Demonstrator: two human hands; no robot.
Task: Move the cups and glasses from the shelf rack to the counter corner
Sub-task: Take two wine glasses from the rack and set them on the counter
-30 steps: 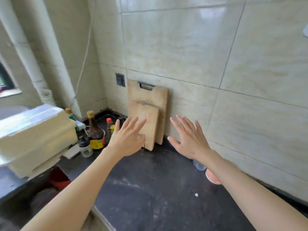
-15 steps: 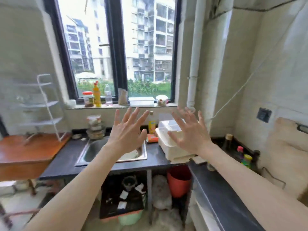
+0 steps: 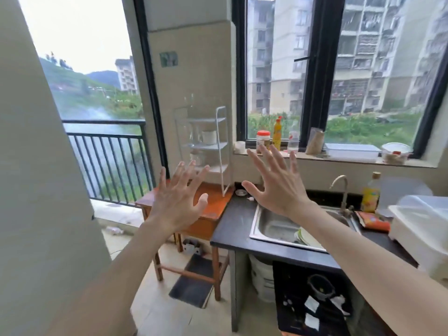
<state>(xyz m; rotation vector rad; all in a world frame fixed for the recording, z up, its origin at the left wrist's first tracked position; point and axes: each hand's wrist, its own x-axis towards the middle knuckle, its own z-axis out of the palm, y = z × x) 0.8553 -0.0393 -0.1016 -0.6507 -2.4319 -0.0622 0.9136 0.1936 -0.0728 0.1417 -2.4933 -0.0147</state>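
A white wire shelf rack (image 3: 221, 144) stands on a small orange wooden table (image 3: 214, 204) by the balcony door. On its middle shelf sit a white cup (image 3: 209, 137) and a clear glass (image 3: 191, 138). Another clear glass (image 3: 197, 157) rests on the shelf below, and faint clear glasses (image 3: 189, 100) stand on top. My left hand (image 3: 178, 198) is raised in front of the rack, fingers spread, holding nothing. My right hand (image 3: 276, 184) is held up to the right of the rack, over the sink's left edge, also spread and holding nothing.
A dark counter (image 3: 232, 224) with a steel sink (image 3: 271, 226) and tap (image 3: 340, 190) adjoins the table. Bottles and jars (image 3: 277, 133) line the window sill. A white plastic box (image 3: 421, 226) sits at the right. A pale wall or door edge (image 3: 36, 190) fills the left.
My view has swung left from the tiled counter corner, past the sink, to the shelf rack. Both hands stay raised and spread, with nothing in them.
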